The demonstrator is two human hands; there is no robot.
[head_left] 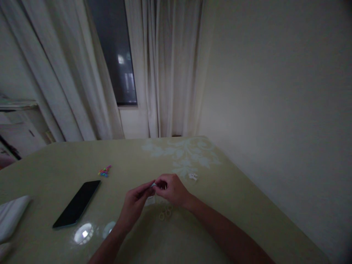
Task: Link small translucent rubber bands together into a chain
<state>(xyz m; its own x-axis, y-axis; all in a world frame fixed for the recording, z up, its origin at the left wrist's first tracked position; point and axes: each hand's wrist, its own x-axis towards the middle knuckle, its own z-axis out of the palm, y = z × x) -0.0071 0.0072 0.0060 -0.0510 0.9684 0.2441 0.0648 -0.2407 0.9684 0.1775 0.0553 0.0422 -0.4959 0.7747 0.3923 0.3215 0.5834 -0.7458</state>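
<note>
Pale rings [165, 212] are lying on the yellow-green bench [247, 201], right of a flat black phone [77, 204]. Farther off, also right of it, the left hand [134, 203] and right hand [173, 190] are pinching a small whitish piece [153, 185], fingers nearly closed. Tiny multicoloured bits [104, 171] are lying beyond the phone.

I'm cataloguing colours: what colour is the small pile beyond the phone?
Multicoloured: the small pile mixes pink, yellow and blue, best seen in the head view.
</note>
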